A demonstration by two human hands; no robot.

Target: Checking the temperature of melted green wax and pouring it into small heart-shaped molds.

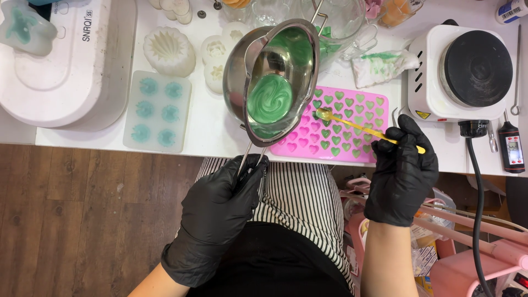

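Head view, looking down at the white worktop (209,132).

L hand (220,212), black glove: grip closed tight around the thin wire handle of a steel melting pot (272,82). Pot is held clear above the worktop, tilted, pour lip toward the pink mould. Inside: green liquid (269,99), pearly swirl, pooled at the low side.

R hand (401,173), black glove: grip pinched shut on the rear end of a yellow spoon (357,127). Spoon bowl sits at the upper-left part of the mould, just beside the pot rim; whether it touches the mould, cannot tell.

Pink heart mould (338,146): flat on worktop, near front edge, between the pot and the hot plate. Most cavities in upper and right rows are filled green; cavities at lower left show pink. Left end is hidden under the pot.

Surroundings:
- Hot plate (465,71), white body w/ black disc, right of mould; black cable runs down off the worktop.
- Probe thermometer (511,146), far right edge.
- Clear flower mould (158,110), left of pot, teal-tinted cavities.
- White ribbed moulds (169,50), behind it.
- Large white appliance (66,60), far left.
- Green-stained paper wipe (382,66), behind the pink mould.

Below the worktop edge: striped apron (302,198), wood floor (82,209).
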